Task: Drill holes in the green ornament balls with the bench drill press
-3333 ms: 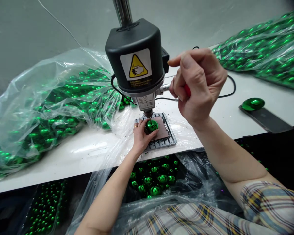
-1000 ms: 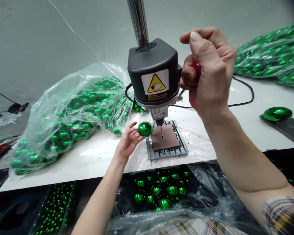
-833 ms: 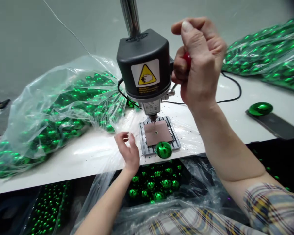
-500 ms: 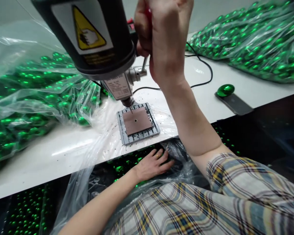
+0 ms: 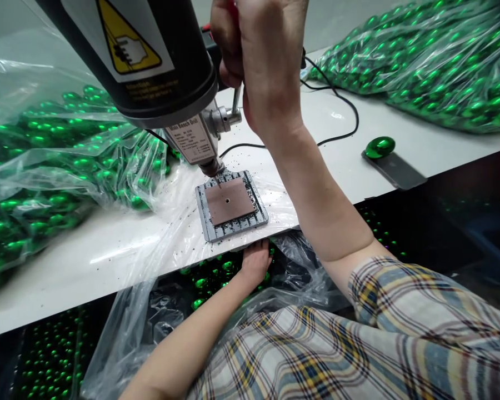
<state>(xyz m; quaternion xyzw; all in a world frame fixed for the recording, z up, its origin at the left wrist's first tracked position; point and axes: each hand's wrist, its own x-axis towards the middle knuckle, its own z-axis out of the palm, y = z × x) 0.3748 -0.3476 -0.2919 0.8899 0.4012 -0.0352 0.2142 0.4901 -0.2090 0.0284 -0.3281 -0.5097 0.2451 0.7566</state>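
Observation:
My right hand (image 5: 270, 61) is raised and wrapped round the feed handle (image 5: 236, 103) of a mini bench drill (image 5: 166, 66). A thin bit points down over a brown square plate (image 5: 235, 208) with a small dark hole in its middle. That plate lies on the drill's grey slotted base (image 5: 216, 234), dusted with dark shavings. Below the table's front edge, my left hand (image 5: 257, 261) reaches in among shiny green balls (image 5: 200, 282) in an open plastic bag (image 5: 283, 300) at my lap. Its fingertips are hidden under the edge.
Clear bags of green balls (image 5: 37, 150) lie on the left, with another such bag (image 5: 441, 72) at the back right. A phone (image 5: 402, 171) with one green ball (image 5: 380, 147) on it sits near the table's right front edge. A black cable (image 5: 354, 111) curls behind my right arm.
My left hand has moved forward from lying spread over the bag, and its fingers now go out of sight under the table edge. The right hand keeps its hold; the view has shifted slightly.

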